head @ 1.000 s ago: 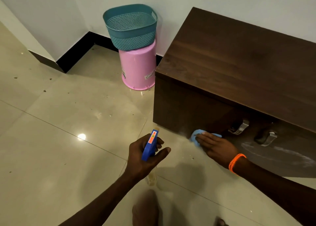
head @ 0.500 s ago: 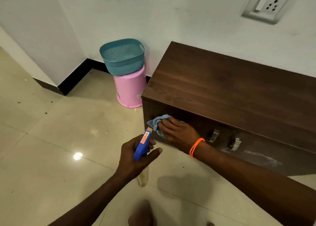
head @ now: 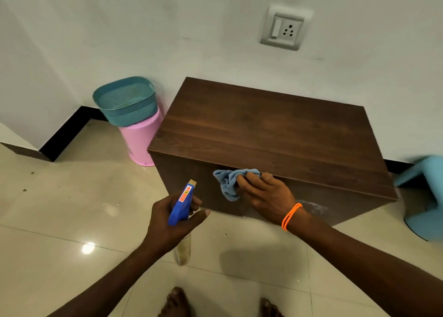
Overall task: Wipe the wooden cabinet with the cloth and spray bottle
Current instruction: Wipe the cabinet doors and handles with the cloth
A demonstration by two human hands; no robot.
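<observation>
Flanking cabinet (head: 263,134): bins (head: 134,124), stool (head: 426,196)

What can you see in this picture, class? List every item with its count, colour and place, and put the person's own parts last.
cabinet: one, dark brown wood, against the wall, centre.
cloth: one, light blue, pressed on the cabinet's front upper edge.
spray bottle: one, blue head with an orange label, clear body hanging below.
basket: one, teal, sitting on the pink bin.
bin: one, pink, on the floor left of the cabinet.
stool: one, light blue, right edge, blurred.
wall socket: one, white, above the cabinet.
floor: cream glossy tiles.
wristband: one, orange, right wrist.
left hand: holds the spray bottle.
right hand: holds the cloth.
feet: two, bare, bottom edge.
</observation>
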